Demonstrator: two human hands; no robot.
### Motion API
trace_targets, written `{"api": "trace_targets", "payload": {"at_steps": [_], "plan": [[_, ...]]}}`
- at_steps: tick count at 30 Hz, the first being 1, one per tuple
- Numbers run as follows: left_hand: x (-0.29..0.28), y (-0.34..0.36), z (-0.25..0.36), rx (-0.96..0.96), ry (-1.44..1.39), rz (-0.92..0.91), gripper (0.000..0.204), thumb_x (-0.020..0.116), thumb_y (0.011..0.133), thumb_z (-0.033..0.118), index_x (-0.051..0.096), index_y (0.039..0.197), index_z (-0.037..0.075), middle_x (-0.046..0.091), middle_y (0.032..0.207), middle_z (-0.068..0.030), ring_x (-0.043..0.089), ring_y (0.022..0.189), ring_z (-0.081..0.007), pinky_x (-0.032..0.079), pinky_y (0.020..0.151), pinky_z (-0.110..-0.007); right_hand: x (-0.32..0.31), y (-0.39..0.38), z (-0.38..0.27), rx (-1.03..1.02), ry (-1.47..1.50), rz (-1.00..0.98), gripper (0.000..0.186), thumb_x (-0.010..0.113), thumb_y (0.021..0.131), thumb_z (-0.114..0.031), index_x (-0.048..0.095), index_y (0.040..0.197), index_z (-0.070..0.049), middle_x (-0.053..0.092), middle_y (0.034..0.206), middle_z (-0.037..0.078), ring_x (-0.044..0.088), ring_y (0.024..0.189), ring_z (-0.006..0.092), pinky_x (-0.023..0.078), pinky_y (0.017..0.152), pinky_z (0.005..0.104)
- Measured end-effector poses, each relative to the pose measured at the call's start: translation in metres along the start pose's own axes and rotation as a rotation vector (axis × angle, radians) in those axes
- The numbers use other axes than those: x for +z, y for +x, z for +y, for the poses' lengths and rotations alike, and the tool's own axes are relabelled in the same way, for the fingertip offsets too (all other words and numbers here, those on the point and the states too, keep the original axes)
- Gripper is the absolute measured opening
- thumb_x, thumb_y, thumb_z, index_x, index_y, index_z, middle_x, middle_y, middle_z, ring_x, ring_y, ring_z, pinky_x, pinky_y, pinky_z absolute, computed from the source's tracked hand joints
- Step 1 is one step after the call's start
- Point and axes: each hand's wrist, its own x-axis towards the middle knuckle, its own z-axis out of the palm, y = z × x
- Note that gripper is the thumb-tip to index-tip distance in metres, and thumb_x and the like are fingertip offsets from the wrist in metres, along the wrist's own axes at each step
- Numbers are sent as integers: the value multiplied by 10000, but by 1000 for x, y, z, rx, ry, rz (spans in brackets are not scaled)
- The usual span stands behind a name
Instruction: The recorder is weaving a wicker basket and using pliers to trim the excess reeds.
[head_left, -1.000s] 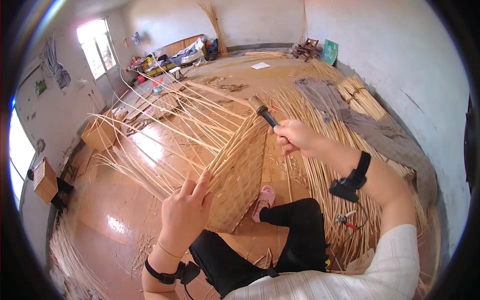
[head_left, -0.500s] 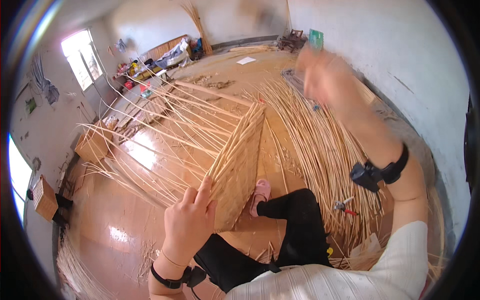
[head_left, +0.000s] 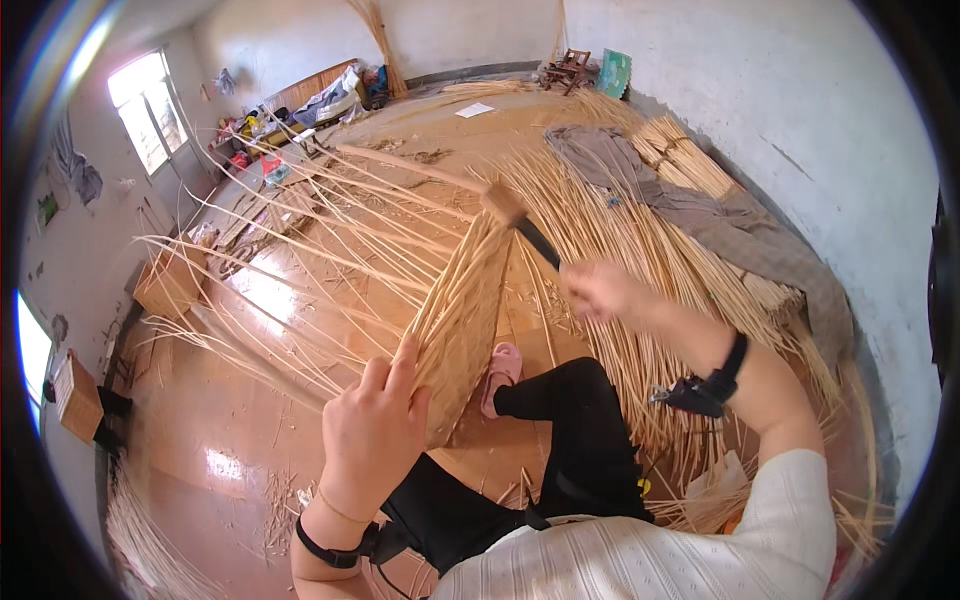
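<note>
A partly woven wicker basket stands tilted before my knees, with long loose rods fanning out to the left. My left hand is closed over its near edge, thumb on one side and fingers on the other. My right hand, slightly blurred, grips the dark handle of a mallet. The mallet's block-shaped wooden head is at the basket's far upper corner; whether it touches the rods I cannot tell.
A large bundle of cut rods lies to the right, partly under a grey cloth. More rods lie at the lower left. A woven box stands by the left wall. A cluttered bench is at the back.
My right hand has come down and left from its raised, blurred position, bringing the mallet head to the basket's far corner. My left hand keeps its hold. The whole view has shifted slightly.
</note>
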Motion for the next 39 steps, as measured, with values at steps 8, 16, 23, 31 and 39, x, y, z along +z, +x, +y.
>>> {"api": "trace_targets", "payload": {"at_steps": [8,16,23,31,39], "plan": [[-3,-7,-10,-37,-26,-8,471,676,840,227,566,1281,105,595,837,-102,631,675,-306,505,588,-388,-65,-58,179,143,211,386,343,425,1017,-272,568,815,-35,555,581,80,514,461,195,419,462,327],[-22,-25,-57,-29,-32,10,437,672,854,221,564,1262,106,641,872,-89,648,709,-309,525,646,-374,-28,-33,75,-437,-913,434,504,574,950,-314,515,1306,38,553,1286,254,511,1228,391,392,1049,437],[-24,-42,-103,-50,-137,153,395,692,848,232,594,1180,42,618,987,-140,638,803,-356,521,740,-414,101,99,-96,-1147,-1419,136,744,547,853,-671,586,1268,-54,486,1394,175,503,1242,357,373,1067,454],[-9,-37,-131,-298,-6,227,373,729,829,356,594,847,8,551,1050,-148,625,717,-342,513,652,-420,136,148,-85,-1192,-1234,8,705,567,803,-706,667,1045,-51,673,1056,125,609,1038,316,458,922,449],[-1,-16,-147,-275,-8,259,359,754,808,298,591,879,-14,640,998,-143,619,711,-337,499,653,-378,134,159,-77,-1200,-1162,194,645,647,782,-640,675,1074,-66,642,1093,111,611,1034,279,468,897,406]]}}
